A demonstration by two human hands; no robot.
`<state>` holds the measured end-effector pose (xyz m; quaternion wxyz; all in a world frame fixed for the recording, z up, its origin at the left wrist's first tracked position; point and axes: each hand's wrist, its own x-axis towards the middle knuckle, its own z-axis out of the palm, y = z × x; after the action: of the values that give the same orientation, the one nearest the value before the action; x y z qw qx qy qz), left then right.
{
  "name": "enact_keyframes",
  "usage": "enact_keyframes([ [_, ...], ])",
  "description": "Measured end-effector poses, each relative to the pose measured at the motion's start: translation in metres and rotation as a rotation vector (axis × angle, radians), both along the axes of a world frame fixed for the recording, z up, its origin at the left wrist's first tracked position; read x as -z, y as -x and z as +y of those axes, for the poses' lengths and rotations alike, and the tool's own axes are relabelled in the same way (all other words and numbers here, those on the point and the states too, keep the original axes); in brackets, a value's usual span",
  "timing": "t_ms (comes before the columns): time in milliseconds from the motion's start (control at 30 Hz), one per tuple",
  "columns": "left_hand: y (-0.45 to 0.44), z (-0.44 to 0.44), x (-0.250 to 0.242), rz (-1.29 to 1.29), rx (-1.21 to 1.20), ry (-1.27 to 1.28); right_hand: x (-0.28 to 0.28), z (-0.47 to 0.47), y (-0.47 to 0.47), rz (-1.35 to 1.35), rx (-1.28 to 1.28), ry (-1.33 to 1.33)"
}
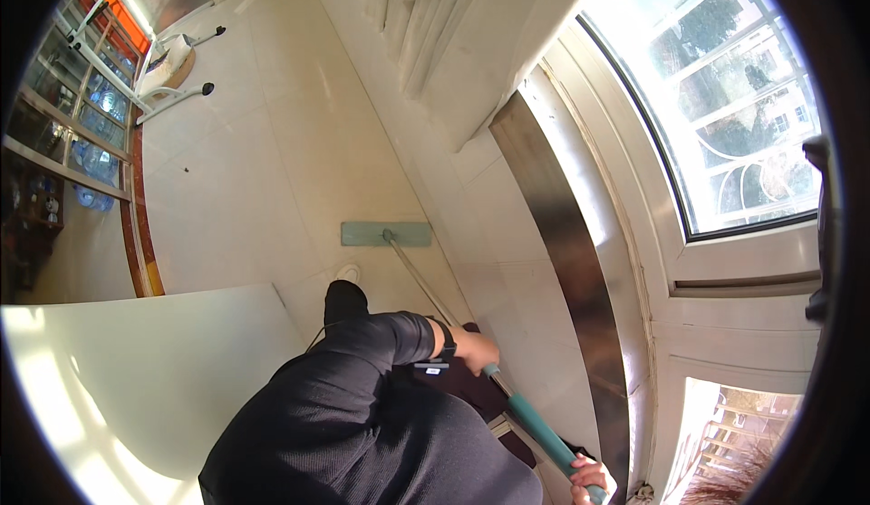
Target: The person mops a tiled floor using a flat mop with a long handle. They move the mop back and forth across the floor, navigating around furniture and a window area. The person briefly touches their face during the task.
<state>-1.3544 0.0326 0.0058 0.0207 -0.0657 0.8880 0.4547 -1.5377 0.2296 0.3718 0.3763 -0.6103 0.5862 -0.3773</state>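
Observation:
A flat mop with a grey-green rectangular head (363, 234) lies against the pale tiled floor, close to the base of the wall. Its thin metal pole (423, 281) slopes from the head toward my body at the lower right. My left hand (479, 353), with a black band on its wrist, is closed around the pole partway up. Beyond it comes the pole's thick teal grip (544, 434). Near the top end of that grip, my right hand (591, 479) is wrapped around it. One light-coloured shoe (349, 274) shows on the floor below the mop head.
On the right run a tiled wall (503, 233), a dark stone ledge (564, 247) and a barred window (741, 104). A pale curtain (469, 36) hangs above. At upper left stands a white metal frame (109, 73); large water bottles (95, 165) sit behind glass. A white panel (170, 369) is at lower left.

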Motion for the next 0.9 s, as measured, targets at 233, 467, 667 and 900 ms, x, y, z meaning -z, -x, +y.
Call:
enact_keyframes([
  [233, 0.061, 0.068, -0.046, 0.194, 0.211, -0.246, -0.051, 0.032, -0.022, -0.009, 0.07, 0.25],
  [467, -0.007, 0.029, -0.076, 0.256, -0.053, -0.237, -0.067, -0.031, -0.022, -0.121, -0.401, 0.401],
  [667, -0.141, -0.072, -0.048, 0.16, -0.355, -0.162, 0.008, -0.106, -0.096, -0.593, -0.132, 0.307],
  [900, -0.359, -0.173, -0.004, -0.199, -0.791, 0.143, 0.127, -0.219, -0.248, -0.43, -0.043, 0.187],
])
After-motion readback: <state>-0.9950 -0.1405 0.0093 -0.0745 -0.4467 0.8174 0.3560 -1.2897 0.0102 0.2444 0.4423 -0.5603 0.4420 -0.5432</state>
